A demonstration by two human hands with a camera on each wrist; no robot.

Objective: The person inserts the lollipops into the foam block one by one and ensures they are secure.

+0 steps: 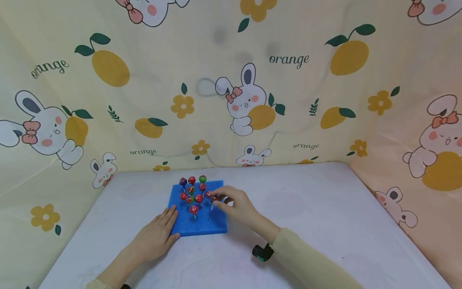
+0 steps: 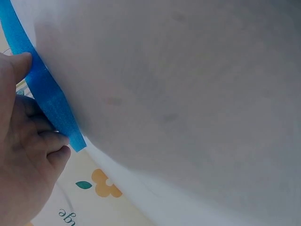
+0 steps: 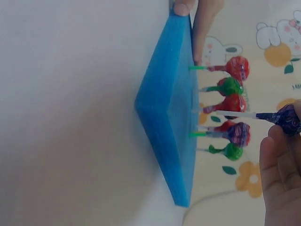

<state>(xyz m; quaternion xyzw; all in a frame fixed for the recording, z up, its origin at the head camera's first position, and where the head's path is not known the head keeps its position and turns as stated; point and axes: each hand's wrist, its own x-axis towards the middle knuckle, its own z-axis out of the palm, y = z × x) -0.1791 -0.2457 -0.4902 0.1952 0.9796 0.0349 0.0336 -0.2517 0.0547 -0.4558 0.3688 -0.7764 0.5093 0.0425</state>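
Observation:
A blue foam board (image 1: 205,226) lies on the white table, with several wrapped lollipops standing stick-down in it. Among them are a red lollipop (image 1: 193,209) nearest the front, a green lollipop (image 1: 203,179) at the back and a purple lollipop (image 1: 183,182) at the back left. My left hand (image 1: 153,237) rests along the board's left edge, fingers extended and thumb at the front corner. Over the right side, my right hand (image 1: 240,204) pinches a dark purple lollipop (image 3: 288,118) by its wrapped head. Its white stick points at the board, the tip apart from the foam in the right wrist view.
White cloth covers the table (image 1: 306,224) around the board. Behind and at the sides hangs a cream curtain (image 1: 296,92) printed with rabbits, oranges and flowers. A black wrist strap (image 1: 262,253) sits at the right sleeve's cuff.

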